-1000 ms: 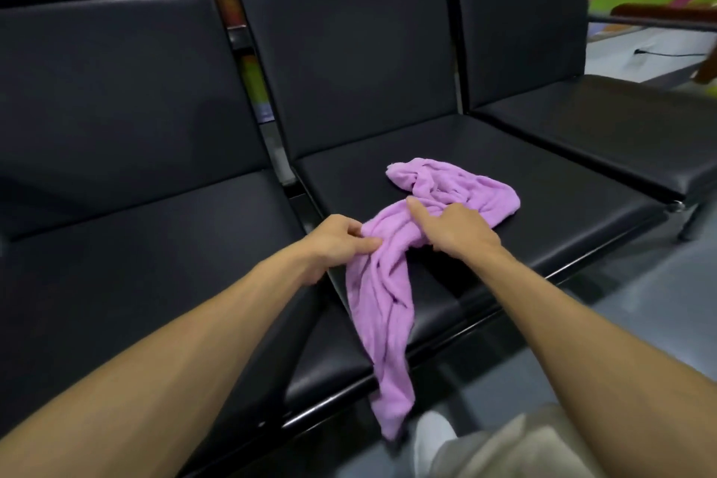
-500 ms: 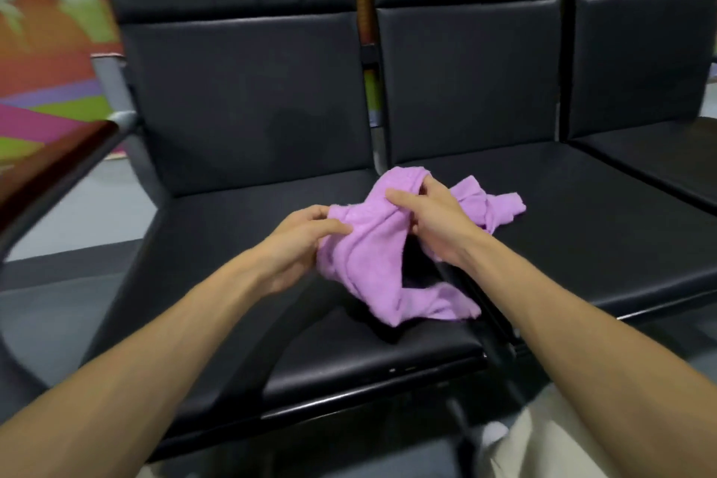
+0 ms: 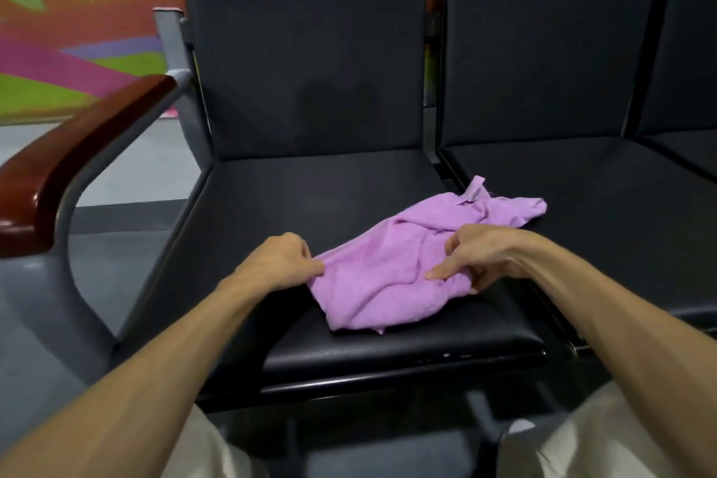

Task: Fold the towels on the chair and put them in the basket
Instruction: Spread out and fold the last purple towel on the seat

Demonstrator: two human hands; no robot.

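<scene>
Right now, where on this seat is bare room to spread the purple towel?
Bare: seat cushion at back and left, between backrest, armrest and purple towel. Crowded: front right, where left hand and right hand grip it.

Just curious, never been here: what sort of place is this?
Probably a public waiting area: joined black padded seats, a wood-topped grey metal armrest at the row's end, and a colourful painted wall behind.
</scene>
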